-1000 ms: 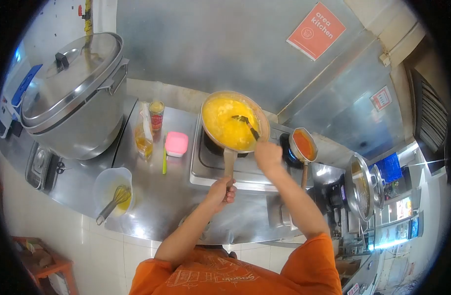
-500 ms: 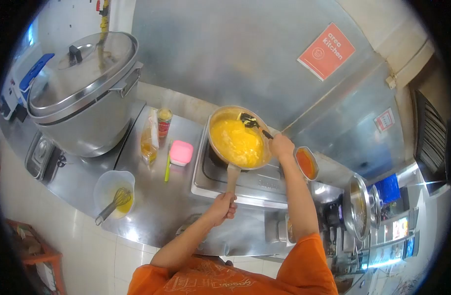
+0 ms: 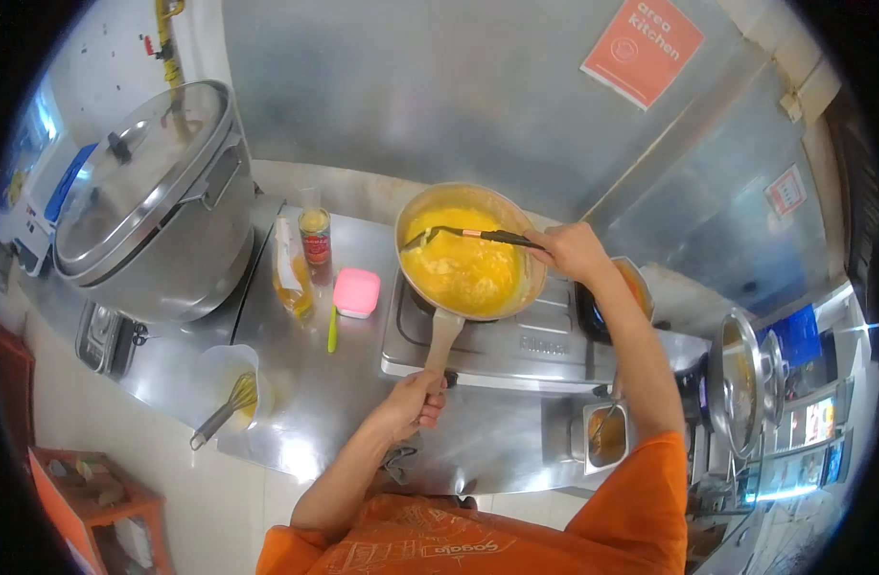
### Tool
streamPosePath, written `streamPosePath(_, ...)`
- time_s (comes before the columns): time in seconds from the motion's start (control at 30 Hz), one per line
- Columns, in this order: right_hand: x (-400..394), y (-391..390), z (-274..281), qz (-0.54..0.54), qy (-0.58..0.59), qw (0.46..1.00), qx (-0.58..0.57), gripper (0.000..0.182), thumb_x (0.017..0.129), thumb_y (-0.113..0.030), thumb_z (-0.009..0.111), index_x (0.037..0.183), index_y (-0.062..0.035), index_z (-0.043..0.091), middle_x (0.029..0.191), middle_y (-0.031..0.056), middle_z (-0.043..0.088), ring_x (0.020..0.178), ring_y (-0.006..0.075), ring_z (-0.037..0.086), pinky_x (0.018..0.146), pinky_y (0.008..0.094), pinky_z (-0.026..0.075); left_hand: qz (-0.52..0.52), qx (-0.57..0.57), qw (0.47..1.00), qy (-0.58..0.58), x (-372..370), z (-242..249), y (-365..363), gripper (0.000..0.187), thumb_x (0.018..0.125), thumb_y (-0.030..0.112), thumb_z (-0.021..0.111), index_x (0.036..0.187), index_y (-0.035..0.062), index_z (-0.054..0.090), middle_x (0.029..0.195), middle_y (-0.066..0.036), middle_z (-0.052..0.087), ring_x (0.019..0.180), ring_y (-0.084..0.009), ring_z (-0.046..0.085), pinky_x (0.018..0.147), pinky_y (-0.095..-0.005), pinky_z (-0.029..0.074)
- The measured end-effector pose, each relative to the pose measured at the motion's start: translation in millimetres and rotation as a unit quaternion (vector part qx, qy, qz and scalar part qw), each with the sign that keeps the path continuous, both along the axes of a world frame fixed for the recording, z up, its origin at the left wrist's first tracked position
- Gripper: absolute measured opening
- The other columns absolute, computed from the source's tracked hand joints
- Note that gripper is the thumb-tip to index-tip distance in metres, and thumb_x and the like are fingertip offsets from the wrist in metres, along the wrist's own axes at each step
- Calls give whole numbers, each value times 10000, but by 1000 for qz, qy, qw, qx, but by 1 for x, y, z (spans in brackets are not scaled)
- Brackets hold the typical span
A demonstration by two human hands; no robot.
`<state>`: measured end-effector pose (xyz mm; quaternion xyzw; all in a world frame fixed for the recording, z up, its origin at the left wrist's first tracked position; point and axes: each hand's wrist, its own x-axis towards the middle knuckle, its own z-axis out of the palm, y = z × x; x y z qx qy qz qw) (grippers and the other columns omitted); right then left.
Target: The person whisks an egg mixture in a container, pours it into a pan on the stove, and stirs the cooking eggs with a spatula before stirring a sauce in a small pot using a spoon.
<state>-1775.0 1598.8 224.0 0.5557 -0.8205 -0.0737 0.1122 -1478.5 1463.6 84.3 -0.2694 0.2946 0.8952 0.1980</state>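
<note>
My left hand (image 3: 412, 405) is wrapped around the light handle of a frying pan (image 3: 446, 335), which sits on a portable gas stove (image 3: 531, 359). Yellow egg (image 3: 463, 273) covers the pan's bottom, partly set in pale curds and partly runny. In my right hand (image 3: 569, 251) is a black spatula (image 3: 483, 234), held by its handle from the pan's right side. The spatula's head lies in the egg near the left wall of the pan.
Left of the stove stand a pink-lidded container (image 3: 356, 291), a green-handled utensil (image 3: 332, 331), an oil bottle (image 3: 291, 273) and a can (image 3: 315, 237). A whisk (image 3: 233, 402) rests in a plastic jug (image 3: 214, 369). A large lidded pot (image 3: 161, 249) is further left; a sauce pan (image 3: 641, 287) sits behind my right forearm.
My right hand has swept the spatula head from the pan's upper right across to its left side. My left hand keeps hold of the handle. The camera view has shifted slightly.
</note>
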Motion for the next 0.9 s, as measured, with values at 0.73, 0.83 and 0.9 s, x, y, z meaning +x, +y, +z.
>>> streamPosePath(0.73, 179, -32, -48, -87, 76, 993, 12, 368, 716, -116, 585, 1007, 110, 587, 659, 65, 614, 584, 161, 622, 482, 276, 480, 26, 8, 999, -20, -6, 2, 17, 240, 946, 343, 393, 909, 114, 457, 633, 32, 341, 470, -56, 267, 394, -204, 221)
streamPosePath(0.83, 155, -52, -68, -123, 120, 984, 50, 344, 715, -138, 600, 977, 85, 602, 678, 54, 626, 600, 160, 630, 506, 300, 491, 32, 4, 999, -18, -5, 5, 16, 240, 946, 339, 398, 913, 110, 460, 634, 31, 342, 469, -55, 266, 393, -202, 221)
streamPosePath(0.9, 141, -53, -60, -146, 128, 980, 44, 299, 728, -143, 595, 942, 65, 610, 686, 64, 631, 613, 171, 636, 523, 318, 497, 38, 9, 999, -19, -5, 5, 17, 240, 945, 337, 400, 914, 108, 462, 635, 30, 344, 470, -55, 266, 394, -202, 221)
